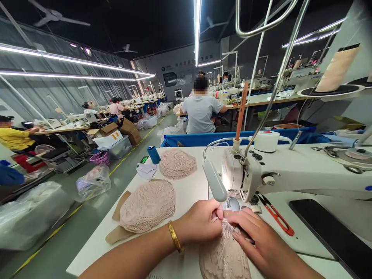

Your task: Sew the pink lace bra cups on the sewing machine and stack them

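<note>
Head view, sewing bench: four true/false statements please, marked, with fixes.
1. Left hand and right hand are both on the lace piece. True.
2. A gold bracelet circles the right wrist. False: the gold bracelet is on the left wrist.
3. The blue thread spool is beside the far lace pile. True.
4. Red snips lie left of the lace piece. False: the red snips lie right of it.
</note>
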